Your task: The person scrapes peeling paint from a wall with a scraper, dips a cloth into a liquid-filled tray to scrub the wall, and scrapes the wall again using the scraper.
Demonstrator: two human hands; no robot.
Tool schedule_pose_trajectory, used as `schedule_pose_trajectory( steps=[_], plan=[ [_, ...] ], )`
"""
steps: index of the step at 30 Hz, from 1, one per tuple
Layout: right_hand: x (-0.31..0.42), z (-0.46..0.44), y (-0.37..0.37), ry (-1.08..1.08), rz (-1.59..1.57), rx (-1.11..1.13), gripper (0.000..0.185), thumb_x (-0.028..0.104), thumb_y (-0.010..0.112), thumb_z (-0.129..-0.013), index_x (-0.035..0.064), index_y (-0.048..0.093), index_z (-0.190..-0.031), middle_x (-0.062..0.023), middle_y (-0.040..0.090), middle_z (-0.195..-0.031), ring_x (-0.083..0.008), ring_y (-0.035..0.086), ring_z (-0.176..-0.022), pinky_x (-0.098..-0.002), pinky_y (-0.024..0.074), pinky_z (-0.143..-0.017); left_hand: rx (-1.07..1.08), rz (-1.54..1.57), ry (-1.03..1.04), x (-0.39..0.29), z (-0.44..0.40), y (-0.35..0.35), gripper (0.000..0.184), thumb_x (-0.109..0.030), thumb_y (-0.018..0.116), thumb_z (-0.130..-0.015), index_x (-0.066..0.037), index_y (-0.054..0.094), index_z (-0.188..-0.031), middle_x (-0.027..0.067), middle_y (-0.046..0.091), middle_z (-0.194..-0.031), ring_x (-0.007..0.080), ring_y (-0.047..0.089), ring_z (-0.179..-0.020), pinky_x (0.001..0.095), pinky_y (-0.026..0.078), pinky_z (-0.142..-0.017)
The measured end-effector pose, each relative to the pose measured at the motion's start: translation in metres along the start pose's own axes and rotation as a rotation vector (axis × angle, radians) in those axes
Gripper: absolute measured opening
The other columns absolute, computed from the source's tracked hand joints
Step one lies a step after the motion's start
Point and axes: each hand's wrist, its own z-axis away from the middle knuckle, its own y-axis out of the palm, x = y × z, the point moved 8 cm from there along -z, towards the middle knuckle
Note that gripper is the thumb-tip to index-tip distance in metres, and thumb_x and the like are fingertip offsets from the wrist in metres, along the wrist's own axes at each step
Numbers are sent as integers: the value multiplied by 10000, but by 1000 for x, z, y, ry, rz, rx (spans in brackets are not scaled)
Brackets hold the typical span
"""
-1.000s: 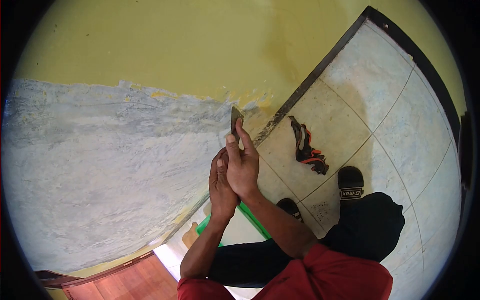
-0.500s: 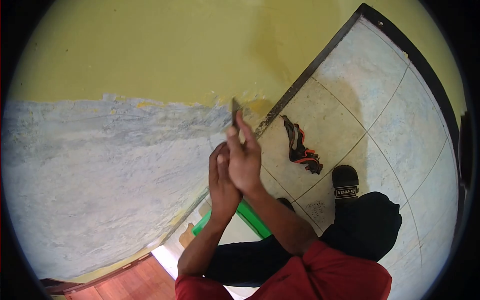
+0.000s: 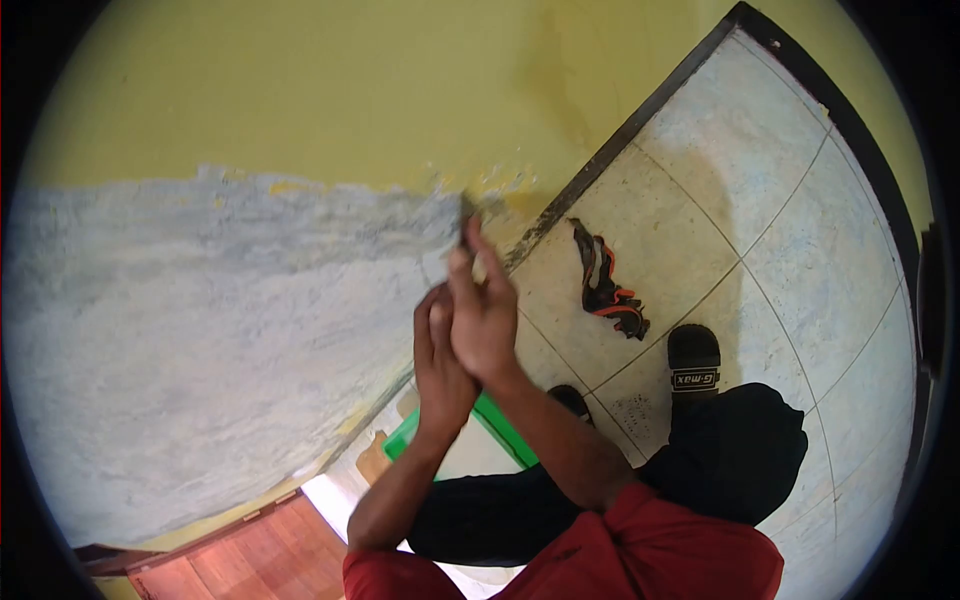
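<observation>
My right hand (image 3: pixel 486 318) is closed on a scraper (image 3: pixel 466 218). Its thin dark blade sticks up past the fingertips, seen nearly edge-on. The blade's tip touches or almost touches the wall, at the ragged border between yellow paint (image 3: pixel 330 90) and a rough grey-white bared patch (image 3: pixel 200 320). Pressed against the heel of the right hand is my left hand (image 3: pixel 440 345), its fingers bent and closed. The handle is hidden between the hands, so what the left fingers grip does not show. Small chips of paint are broken away just above the blade.
On the tiled floor (image 3: pixel 690 210) lies a crumpled black and orange cloth-like thing (image 3: pixel 608 290), near a foot in a black sandal (image 3: pixel 694 358). A green-rimmed container (image 3: pixel 505 432) stands under my forearms. A dark skirting strip (image 3: pixel 640 120) edges the wall; reddish wooden boards (image 3: pixel 250 550) show at lower left.
The view has shifted slightly, the wall border moving up in it. The blade has moved a little down relative to that border and is slightly blurred. Both hands keep the same hold.
</observation>
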Motion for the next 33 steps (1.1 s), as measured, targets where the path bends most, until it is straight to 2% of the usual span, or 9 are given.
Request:
schedule_pose_trajectory(
  steps=[1,5,11,16,21,23,24,27,33],
  plan=[
    [4,-10,-3,181,-219,-13,527,276,515,-964,12,368,-1395,18,502,-685,-41,433,-597,-197,386,-539,47,557,-327,8,-10,11,431,-293,229,-1041,-2,446,-1274,146,512,-1215,225,473,-1146,321,350,-1002],
    [7,-17,-12,167,-249,27,527,267,530,-961,-2,376,-1387,25,509,-696,-36,417,-564,-197,380,-520,55,657,-299,5,-7,31,427,-289,211,-1040,-16,420,-1293,152,505,-1224,225,470,-1156,323,352,-1000],
    [-6,26,17,247,-319,152,510,235,544,-960,1,383,-1384,30,517,-699,-14,395,-549,-187,358,-494,38,627,-356,34,22,1,406,-299,207,-1040,-69,370,-1334,124,545,-1170,111,570,-854,198,456,-573],
    [-1,-18,-5,176,-364,20,504,259,517,-971,27,377,-1396,38,488,-644,-28,414,-536,-202,374,-501,30,672,-273,14,-13,29,397,-273,252,-1040,-16,432,-1284,144,531,-1192,209,496,-1098,309,380,-965],
    [12,4,-5,231,-106,118,500,235,512,-973,39,361,-1408,9,518,-712,-36,433,-552,-214,390,-505,-6,625,-249,8,6,11,372,-239,259,-1041,22,398,-1267,148,509,-1182,212,499,-1096,313,388,-967],
    [9,16,10,253,-315,172,482,224,531,-967,16,397,-1381,39,493,-707,-16,397,-552,-197,368,-498,48,700,-374,21,18,11,416,-320,194,-1042,-55,385,-1301,109,551,-1073,150,564,-799,237,475,-642],
    [7,14,9,235,-360,140,474,223,531,-967,11,407,-1373,35,504,-710,-16,415,-551,-196,379,-498,56,661,-381,20,18,11,419,-332,186,-1041,-61,358,-1311,96,559,-1032,98,516,-642,203,404,-473],
    [3,9,5,248,-340,170,482,218,543,-961,5,406,-1371,29,522,-720,-17,428,-552,-193,391,-502,8,557,-275,17,13,14,421,-334,194,-1040,-62,360,-1316,101,558,-1045,93,516,-653,201,404,-479],
    [10,14,10,247,-345,145,502,247,564,-949,-15,423,-1354,56,466,-682,-13,395,-559,-180,357,-496,-21,550,-323,24,14,8,436,-334,227,-1040,-28,366,-1317,135,554,-1141,190,520,-1076,297,440,-899]
  ],
)
